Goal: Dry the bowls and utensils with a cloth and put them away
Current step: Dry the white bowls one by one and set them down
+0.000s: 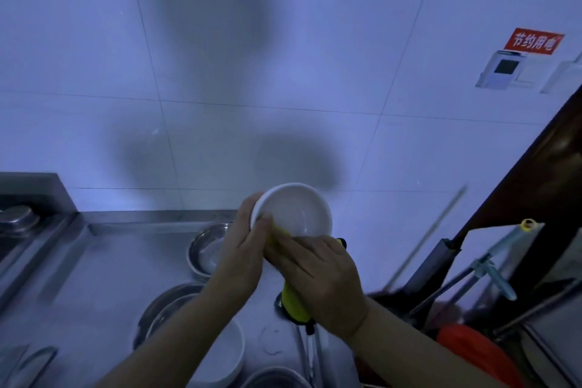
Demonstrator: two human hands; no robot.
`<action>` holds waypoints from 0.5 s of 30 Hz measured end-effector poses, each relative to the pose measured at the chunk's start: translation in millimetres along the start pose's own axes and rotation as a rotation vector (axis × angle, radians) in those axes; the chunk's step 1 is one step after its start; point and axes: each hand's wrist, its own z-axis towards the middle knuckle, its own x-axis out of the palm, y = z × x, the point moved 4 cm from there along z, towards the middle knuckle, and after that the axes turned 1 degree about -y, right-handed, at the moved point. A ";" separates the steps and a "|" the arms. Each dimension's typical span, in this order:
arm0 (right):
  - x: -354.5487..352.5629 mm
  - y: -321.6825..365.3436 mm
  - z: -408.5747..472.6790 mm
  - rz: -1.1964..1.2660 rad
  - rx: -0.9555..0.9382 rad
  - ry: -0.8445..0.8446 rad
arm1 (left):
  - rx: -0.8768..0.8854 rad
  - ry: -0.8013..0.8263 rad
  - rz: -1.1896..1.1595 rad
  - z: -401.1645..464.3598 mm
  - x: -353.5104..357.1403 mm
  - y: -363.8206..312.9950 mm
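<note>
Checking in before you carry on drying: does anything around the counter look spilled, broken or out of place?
Nothing stands out. The left hand holds the white bowl up while the right hand presses the yellow cloth to its rim. The metal bowls on the steel counter sit upright; no spill or breakage shows.

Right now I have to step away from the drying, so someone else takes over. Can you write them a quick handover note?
Left hand grips the white bowl by its rim, held up over the steel counter.
Right hand presses the yellow cloth against the bowl's outside.
Done: nothing visibly put away.
Left: finish this bowl; then the steel bowls, another white bowl and the utensils on the counter.
</note>
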 end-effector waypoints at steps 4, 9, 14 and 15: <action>-15.4 -25.8 -7.4 0.082 -0.363 0.121 | -0.069 0.250 0.248 9.1 -5.7 -9.4; -23.5 -38.5 -3.1 0.024 -0.297 0.045 | -0.190 0.162 0.098 11.9 4.9 -24.0; -31.6 -28.1 -5.4 0.045 0.011 -0.146 | 0.027 -0.217 0.028 -14.4 49.7 -30.2; -34.4 -28.9 -8.2 0.063 0.010 -0.147 | 0.057 -0.225 0.040 -13.4 54.3 -34.1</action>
